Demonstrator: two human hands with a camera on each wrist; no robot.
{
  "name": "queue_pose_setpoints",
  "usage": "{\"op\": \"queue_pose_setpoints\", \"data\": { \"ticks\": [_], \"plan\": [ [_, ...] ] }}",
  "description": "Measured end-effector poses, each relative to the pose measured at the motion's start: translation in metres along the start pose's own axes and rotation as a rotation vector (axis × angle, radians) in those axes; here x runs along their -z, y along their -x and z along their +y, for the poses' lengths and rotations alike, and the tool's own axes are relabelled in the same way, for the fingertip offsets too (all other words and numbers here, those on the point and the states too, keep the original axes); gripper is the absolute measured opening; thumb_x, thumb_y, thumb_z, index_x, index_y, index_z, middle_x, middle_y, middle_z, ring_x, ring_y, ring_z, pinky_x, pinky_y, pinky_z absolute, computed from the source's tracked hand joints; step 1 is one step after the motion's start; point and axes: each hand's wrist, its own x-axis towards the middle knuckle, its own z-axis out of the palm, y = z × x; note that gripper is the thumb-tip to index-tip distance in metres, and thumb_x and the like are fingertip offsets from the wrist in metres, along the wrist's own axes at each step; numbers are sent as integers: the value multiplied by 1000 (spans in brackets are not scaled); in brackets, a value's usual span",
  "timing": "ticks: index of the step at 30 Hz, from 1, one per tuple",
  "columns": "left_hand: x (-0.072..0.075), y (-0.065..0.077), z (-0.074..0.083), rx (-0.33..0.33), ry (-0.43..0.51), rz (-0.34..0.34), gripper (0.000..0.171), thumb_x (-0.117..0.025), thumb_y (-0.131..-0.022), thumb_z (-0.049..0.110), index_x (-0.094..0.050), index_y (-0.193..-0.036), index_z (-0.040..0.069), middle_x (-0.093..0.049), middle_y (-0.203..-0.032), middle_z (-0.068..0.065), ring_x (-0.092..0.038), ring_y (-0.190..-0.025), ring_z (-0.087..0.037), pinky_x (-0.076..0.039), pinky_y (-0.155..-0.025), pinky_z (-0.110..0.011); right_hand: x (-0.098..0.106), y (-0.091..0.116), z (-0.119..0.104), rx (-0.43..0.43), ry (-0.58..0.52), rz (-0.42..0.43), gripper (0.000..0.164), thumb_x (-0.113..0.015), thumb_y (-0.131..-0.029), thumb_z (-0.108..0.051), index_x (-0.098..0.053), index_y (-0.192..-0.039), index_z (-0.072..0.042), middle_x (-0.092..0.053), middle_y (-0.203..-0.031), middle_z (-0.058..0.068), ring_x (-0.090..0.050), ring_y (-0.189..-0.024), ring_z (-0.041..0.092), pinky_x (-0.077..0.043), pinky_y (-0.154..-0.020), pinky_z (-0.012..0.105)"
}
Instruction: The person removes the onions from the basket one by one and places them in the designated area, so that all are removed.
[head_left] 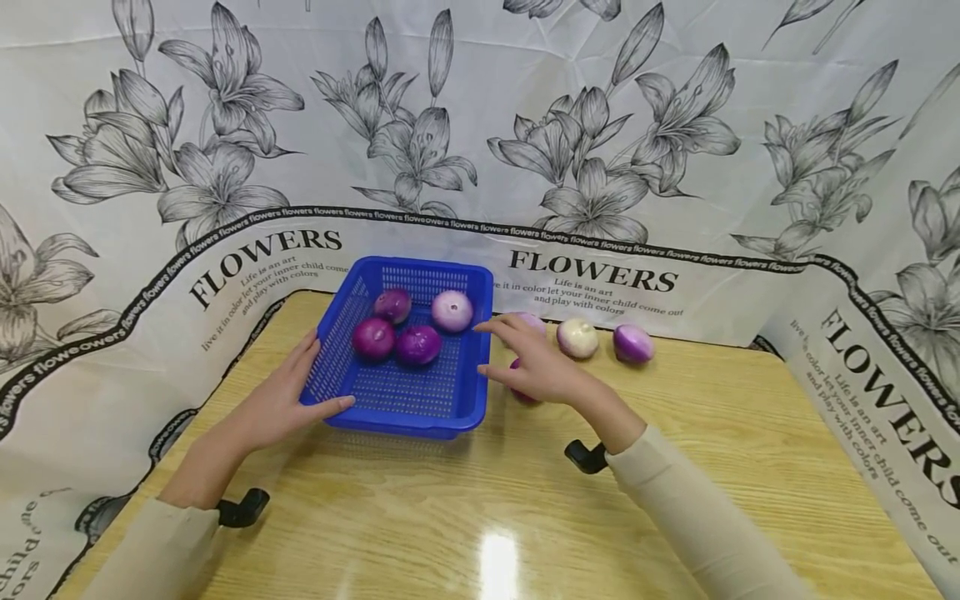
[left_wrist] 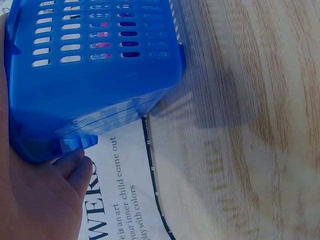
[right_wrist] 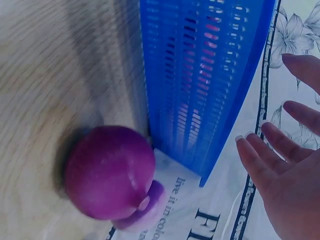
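Four onions (head_left: 418, 345) are being held in the basket (head_left: 420, 421), its rim being gripped by the left hand (head_left: 272, 407), and four are being left outside near the spread, empty right hand (head_left: 538, 360).

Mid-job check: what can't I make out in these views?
Head view: dark purple onion, mostly covered by the right hand.
Left wrist view: onions inside, seen only in bits through the slotted blue basket; left hand, cut off by the left edge.
Right wrist view: pale purple onion, partly behind the dark purple onion; right hand, cut off by the right edge.
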Motion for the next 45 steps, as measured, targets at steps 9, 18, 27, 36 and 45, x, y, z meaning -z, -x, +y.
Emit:
{"op": "queue_pose_setpoints", "data": {
  "ticks": [9, 18, 27, 36, 45],
  "plan": [
    [0, 0, -1, 2, 4, 2, 117, -65, -90, 67, -1, -164, 3, 3, -172, -14, -10, -154, -48, -19, -117, -71, -18, -32, -15, 16, 13, -67, 53, -72, -97, -28, -55, -143, -8, -49, -141, 12, -50, -131, 27, -40, -115, 44],
    [0, -2, -1, -18, 15, 16, 116, -66, -91, 65, 0, -164, 5, 4, -172, -12, -10, -154, -47, -19, -117, -70, -34, -60, -13, -12, 63, -113, 65, -75, -93, -29, -51, -148, -4, -46, -149, 19, -45, -139, 34, -36, -118, 49],
    [1, -3, 1, -19, 0, 11, 116, -66, -91, 65, -1, -164, 3, 3, -172, -13, -10, -154, -48, -20, -118, -70, -53, -84, -7, -124, 330, -193, 76, -79, -90, -38, -45, -154, -16, -47, -149, 14, -55, -130, 29, -51, -100, 55],
    [2, -1, 1, -14, 0, 7, 116, -66, -91, 65, 0, -164, 4, 4, -172, -12, -10, -154, -48, -20, -118, -70, -66, -98, -11, -210, 497, -300, 89, -78, -91, -42, -31, -163, -21, -38, -161, 14, -48, -141, 29, -45, -108, 55],
    [1, 0, 0, -12, 5, 9, 115, -66, -91, 65, -2, -164, 2, 2, -172, -15, -11, -154, -48, -20, -117, -70, -72, -103, -11, -190, 583, -358, 88, -79, -90, -42, -32, -162, -24, -43, -157, 9, -54, -134, 27, -52, -101, 49]
  ]
}}
